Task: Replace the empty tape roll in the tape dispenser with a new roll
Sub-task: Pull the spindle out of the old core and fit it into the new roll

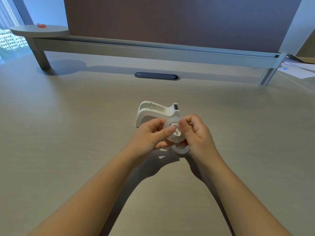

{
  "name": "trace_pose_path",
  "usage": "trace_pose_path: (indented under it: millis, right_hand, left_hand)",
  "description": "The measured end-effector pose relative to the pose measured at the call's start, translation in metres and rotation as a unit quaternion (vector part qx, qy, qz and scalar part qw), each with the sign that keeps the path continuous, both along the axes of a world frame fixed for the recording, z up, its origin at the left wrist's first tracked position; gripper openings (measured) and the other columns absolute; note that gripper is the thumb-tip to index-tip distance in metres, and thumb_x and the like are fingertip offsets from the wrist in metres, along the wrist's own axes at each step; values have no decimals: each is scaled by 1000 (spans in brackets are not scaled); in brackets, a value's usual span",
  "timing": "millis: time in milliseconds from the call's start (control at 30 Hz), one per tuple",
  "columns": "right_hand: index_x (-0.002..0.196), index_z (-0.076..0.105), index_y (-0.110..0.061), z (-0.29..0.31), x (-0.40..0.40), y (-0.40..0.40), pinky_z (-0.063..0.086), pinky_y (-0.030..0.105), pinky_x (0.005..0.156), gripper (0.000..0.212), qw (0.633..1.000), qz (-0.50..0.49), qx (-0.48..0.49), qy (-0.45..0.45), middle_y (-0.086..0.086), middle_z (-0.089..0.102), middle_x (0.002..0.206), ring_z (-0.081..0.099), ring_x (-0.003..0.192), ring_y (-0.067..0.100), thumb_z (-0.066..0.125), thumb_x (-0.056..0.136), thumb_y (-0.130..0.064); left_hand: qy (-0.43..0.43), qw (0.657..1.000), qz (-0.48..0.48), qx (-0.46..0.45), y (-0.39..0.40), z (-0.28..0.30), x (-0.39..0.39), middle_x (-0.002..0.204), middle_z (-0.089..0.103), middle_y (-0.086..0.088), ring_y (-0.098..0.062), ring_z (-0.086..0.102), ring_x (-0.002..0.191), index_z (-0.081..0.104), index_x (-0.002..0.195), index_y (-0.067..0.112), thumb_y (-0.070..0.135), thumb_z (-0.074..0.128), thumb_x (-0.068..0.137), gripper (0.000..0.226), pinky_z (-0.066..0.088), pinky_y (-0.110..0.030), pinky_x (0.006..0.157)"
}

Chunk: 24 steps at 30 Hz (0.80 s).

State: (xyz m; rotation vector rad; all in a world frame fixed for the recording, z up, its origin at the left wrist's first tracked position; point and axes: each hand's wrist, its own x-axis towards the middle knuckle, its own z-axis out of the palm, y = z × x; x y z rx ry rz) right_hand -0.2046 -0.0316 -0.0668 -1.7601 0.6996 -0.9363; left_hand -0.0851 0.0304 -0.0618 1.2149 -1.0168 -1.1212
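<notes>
White tape roll (173, 132) pinched between left hand (150, 135), right hand (196, 133)

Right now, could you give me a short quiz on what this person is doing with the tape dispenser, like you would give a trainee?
1. True or false: the white tape dispenser on the desk has a roll sitting in its cradle.
2. The round tape roll with its hub is held by: A) the left hand only, B) the right hand only, C) both hands.
3. Fill in: a second white ring lies on the desk just below the ____.

Key: 1 false, the cradle is empty. 2 C. 3 hands.
</notes>
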Motion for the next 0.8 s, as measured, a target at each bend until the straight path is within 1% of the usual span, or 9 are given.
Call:
trace_pose_path:
  millis: [100,233,333,400,500,633,733,800]
  right_hand:
    - [75,43,-29,-2,-1,0,47,5,51,13,1000,2,-9,5,-10,56,72,58,62,-12,42,88,-31]
    - [75,44,-26,-3,1,1,48,6,52,13,1000,13,-4,-16,-7,55,72,58,63,-9,43,89,-27]
    - [74,46,-23,-1,2,3,48,7,51,14,998,20,19,-48,-4,56,70,58,60,-5,45,88,-25]
    - [74,47,-20,0,3,5,49,8,51,13,997,22,31,-67,-3,57,67,59,58,-2,46,86,-24]
    - [73,48,-19,0,3,5,49,9,50,14,996,22,32,-78,-3,57,64,60,56,-2,47,86,-20]
    - [71,47,-19,-1,3,5,47,7,49,16,998,10,9,-63,-4,55,63,58,55,-3,48,88,-17]
    - [70,46,-22,-3,3,4,46,6,49,19,999,-3,-18,-47,-5,54,63,57,55,-4,48,88,-17]
    - [69,45,-25,-3,4,4,45,6,49,21,999,-8,-31,-38,-6,54,63,56,56,-4,49,88,-17]
  left_hand:
    - [-22,1000,18,-2,1,0,0,80,67,0,-9,68,71,61,85,16,15,59,75,10,57,-19,64]
    - [-9,1000,25,-3,1,1,1,77,67,-2,-10,68,69,63,82,13,13,60,74,9,57,-21,64]
    - [16,999,35,-10,0,1,2,64,69,3,-9,67,62,63,81,7,8,59,75,7,54,-18,56]
    - [29,999,37,-13,0,0,2,58,69,6,-9,67,61,63,79,6,7,59,75,6,53,-17,54]
    - [31,999,39,-16,0,0,1,57,68,6,-9,67,59,63,80,5,5,58,76,6,52,-16,52]
    - [15,998,50,-25,0,1,-1,64,66,-1,-8,66,58,63,79,5,3,58,76,6,54,-17,55]
    - [6,998,60,-35,0,0,-1,53,67,6,-7,66,57,63,73,7,2,58,75,8,55,-17,55]
    - [-12,997,68,-46,1,0,-2,57,67,3,-6,66,57,63,73,7,2,58,75,8,55,-17,55]
